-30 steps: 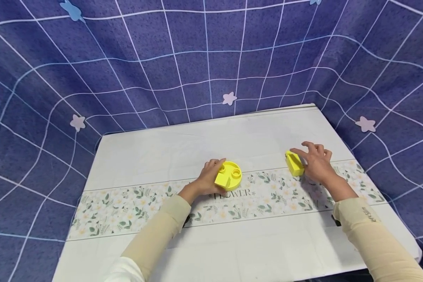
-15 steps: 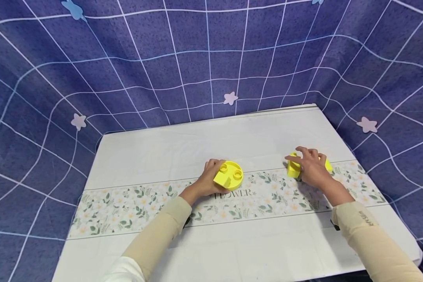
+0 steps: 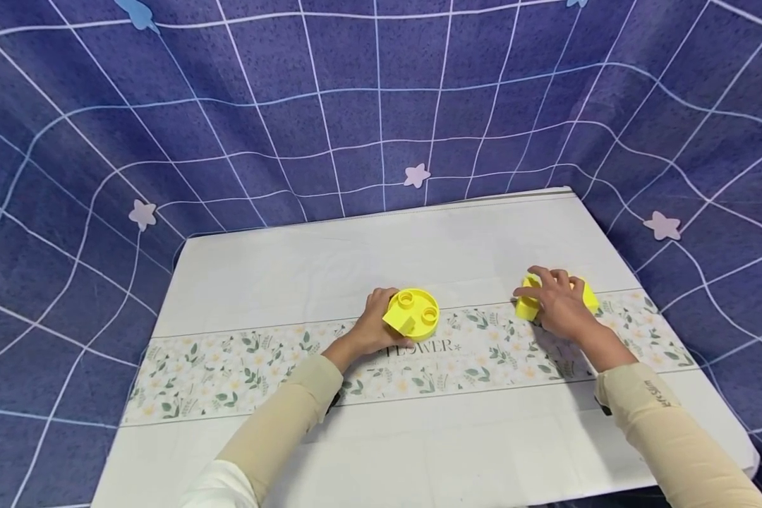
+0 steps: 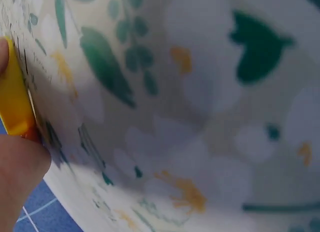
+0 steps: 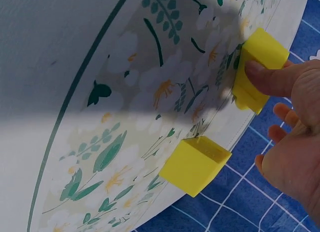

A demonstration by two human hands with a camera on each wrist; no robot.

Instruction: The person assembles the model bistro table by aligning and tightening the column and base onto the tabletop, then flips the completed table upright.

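Observation:
My left hand (image 3: 375, 328) grips the edge of a yellow round plastic base (image 3: 425, 326) near the middle of the table. Two ring-shaped pegs stand on its face, with a slanted yellow block part at its near left edge. In the left wrist view, a thumb and fingertip touch the yellow rim (image 4: 15, 104). Farther right, my right hand (image 3: 561, 307) pinches a yellow block (image 5: 261, 47), its thumb across one face and fingers partly hidden behind. A second yellow block (image 5: 195, 168) sits on the table beside that hand, partly covered by it in the head view.
The table (image 3: 457, 437) has a white cover with a floral band (image 3: 241, 374) across it, lettered "FLOWER". A dark blue curtain (image 3: 305, 113) with white grid lines and stars surrounds its back and sides.
My right hand has come over the left-hand block, its fingers now round it. The other yellow block, hidden earlier, shows past the hand. My left hand with the round base has barely moved.

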